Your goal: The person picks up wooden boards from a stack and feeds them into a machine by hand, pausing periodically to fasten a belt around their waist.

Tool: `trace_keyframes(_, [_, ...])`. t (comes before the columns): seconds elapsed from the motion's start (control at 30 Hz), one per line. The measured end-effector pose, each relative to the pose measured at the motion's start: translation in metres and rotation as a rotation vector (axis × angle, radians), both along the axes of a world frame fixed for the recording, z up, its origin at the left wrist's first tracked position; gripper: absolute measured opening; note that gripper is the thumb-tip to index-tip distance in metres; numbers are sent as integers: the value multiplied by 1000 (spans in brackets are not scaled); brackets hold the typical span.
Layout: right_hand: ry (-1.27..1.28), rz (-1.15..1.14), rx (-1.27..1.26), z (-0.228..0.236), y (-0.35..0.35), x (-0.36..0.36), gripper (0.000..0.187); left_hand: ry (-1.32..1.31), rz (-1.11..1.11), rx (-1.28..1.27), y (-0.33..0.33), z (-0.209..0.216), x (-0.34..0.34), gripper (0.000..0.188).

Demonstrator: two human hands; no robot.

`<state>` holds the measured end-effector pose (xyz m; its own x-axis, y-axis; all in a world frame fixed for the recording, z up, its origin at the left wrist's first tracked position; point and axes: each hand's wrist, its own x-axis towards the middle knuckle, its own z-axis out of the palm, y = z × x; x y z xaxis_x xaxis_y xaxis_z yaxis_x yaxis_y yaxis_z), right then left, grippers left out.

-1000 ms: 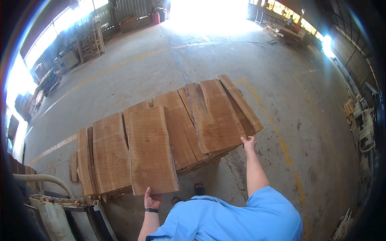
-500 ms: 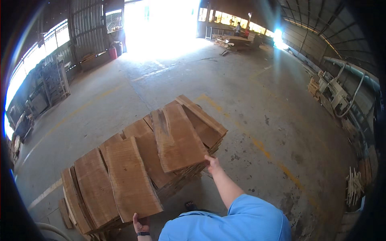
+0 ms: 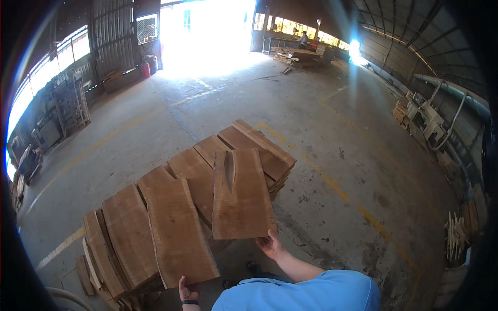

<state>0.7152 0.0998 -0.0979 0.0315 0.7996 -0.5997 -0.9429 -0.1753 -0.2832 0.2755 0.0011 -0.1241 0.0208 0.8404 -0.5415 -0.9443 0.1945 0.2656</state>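
A stack of brown wooden boards (image 3: 127, 217) with rough, wavy edges stands in front of me, and two loose boards lie askew on top. My left hand (image 3: 188, 293) grips the near end of the left board (image 3: 181, 236), thumb at its edge and the other fingers mostly hidden beneath. At the near right corner of the right board (image 3: 244, 199), my right hand (image 3: 272, 245) holds on, with fingers partly under it. This board has a dark split near its far end, and its near end sticks out past the stack toward me.
Concrete floor (image 3: 337, 145) with worn yellow lines surrounds the stack. Far off, a pile of boards (image 3: 295, 57) lies near a person (image 3: 303, 39). Machinery (image 3: 428, 119) lines the right wall, with a bundle of thin sticks (image 3: 455, 236) closer by. Red cylinder (image 3: 146, 69) beside the bright doorway.
The right board has been pulled toward me and turned straighter, baring boards beneath its far end. My right hand came nearer with it. The left board's near end shifted slightly in view.
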Motion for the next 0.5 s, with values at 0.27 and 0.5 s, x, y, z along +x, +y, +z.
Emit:
trace_keyframes(0.27, [-29, 111, 162, 12, 17, 9, 54, -17, 82, 153, -7, 8, -1, 48])
trace_keyframes(0.5, [-234, 226, 272, 83, 26, 38, 48, 67, 92, 202, -40, 95, 8, 46])
